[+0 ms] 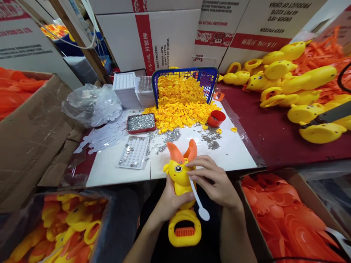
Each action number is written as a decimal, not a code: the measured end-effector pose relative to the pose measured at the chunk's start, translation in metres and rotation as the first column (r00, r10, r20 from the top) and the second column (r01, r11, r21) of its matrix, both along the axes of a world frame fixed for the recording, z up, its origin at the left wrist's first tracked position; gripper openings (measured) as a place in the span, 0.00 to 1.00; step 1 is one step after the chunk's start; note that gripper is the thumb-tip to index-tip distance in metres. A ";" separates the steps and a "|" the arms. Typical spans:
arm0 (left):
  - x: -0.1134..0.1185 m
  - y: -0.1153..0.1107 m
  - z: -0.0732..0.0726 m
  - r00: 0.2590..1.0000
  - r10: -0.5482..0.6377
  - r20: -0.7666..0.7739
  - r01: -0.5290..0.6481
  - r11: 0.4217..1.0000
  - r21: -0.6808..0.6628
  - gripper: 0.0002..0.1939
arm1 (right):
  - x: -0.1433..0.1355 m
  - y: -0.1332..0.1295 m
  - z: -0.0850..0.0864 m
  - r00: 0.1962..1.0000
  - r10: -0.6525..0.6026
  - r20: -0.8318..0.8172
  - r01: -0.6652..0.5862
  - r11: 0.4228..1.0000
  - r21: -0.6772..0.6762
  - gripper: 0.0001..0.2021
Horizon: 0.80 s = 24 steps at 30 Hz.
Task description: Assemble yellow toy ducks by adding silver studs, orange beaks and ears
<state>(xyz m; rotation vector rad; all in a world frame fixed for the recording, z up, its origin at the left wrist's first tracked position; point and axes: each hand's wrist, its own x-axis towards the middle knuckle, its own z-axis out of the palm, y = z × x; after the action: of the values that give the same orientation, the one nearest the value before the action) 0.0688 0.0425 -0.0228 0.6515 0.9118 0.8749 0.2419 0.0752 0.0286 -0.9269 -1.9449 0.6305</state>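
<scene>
A yellow plastic duck-like toy (179, 179) with orange beak pieces and a ring handle is held upright over my lap, at the front edge of the white work surface. My left hand (173, 199) is wrapped round its body, the thumb across the front. My right hand (212, 179) pinches the top end of a white plastic strip (195, 190) against the side of the toy's head. The strip hangs down and ends in a round tab. Orange ribs show inside the handle.
Yellow small parts (181, 115) spill from a blue basket (210, 86). Nearby are a red tray (141, 123) of metal pieces, a red cup (216, 118) and a white tray (134, 152). Boxes of parts flank me; yellow toys (309, 80) lie at right.
</scene>
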 end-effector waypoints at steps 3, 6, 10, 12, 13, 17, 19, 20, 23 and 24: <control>-0.001 0.000 -0.003 0.997 -0.063 0.034 0.064 0.998 -0.020 0.45 | -0.009 0.000 -0.012 0.986 -0.157 -0.047 0.154 0.986 -0.071 0.05; -0.003 0.001 -0.007 0.992 -0.109 0.060 0.110 0.994 -0.017 0.48 | -0.019 -0.004 -0.027 0.936 -0.310 -0.167 0.260 0.928 -0.266 0.10; -0.004 0.000 -0.010 0.993 -0.098 0.059 0.093 0.993 0.069 0.46 | -0.031 -0.012 -0.035 0.801 -0.424 -0.423 0.094 0.786 -0.611 0.33; -0.002 -0.001 -0.008 0.991 -0.101 0.087 0.095 0.993 0.065 0.47 | -0.037 -0.016 -0.034 0.744 -0.464 -0.480 -0.011 0.711 -0.703 0.39; -0.001 -0.001 -0.006 0.990 -0.095 0.108 0.090 0.995 0.053 0.48 | -0.040 -0.018 -0.033 0.730 -0.479 -0.488 -0.041 0.682 -0.730 0.41; 0.007 -0.002 0.009 0.990 -0.032 0.135 0.036 0.999 -0.025 0.49 | -0.051 -0.022 -0.035 0.689 -0.527 -0.498 -0.040 0.659 -0.751 0.44; 0.011 -0.002 0.017 0.996 0.006 0.089 -0.001 0.998 -0.063 0.47 | -0.055 -0.022 -0.038 0.675 -0.540 -0.502 -0.003 0.679 -0.734 0.42; 0.013 -0.002 0.020 0.997 0.030 0.065 -0.025 0.997 -0.071 0.47 | -0.056 -0.022 -0.039 0.681 -0.534 -0.500 0.008 0.689 -0.725 0.41; 0.018 -0.004 0.025 0.996 0.087 0.024 -0.086 0.995 -0.058 0.45 | -0.055 -0.021 -0.039 0.744 -0.476 -0.470 0.020 0.719 -0.695 0.39; 0.019 -0.004 0.025 0.995 0.094 0.022 -0.093 0.995 -0.048 0.43 | -0.054 -0.021 -0.039 0.769 -0.457 -0.446 0.032 0.725 -0.688 0.39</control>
<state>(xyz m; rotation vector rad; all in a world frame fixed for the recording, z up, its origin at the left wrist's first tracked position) 0.0876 0.0387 0.0023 0.5602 0.9443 0.9397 0.1881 0.0540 -0.0099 -1.2071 -0.9807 1.2996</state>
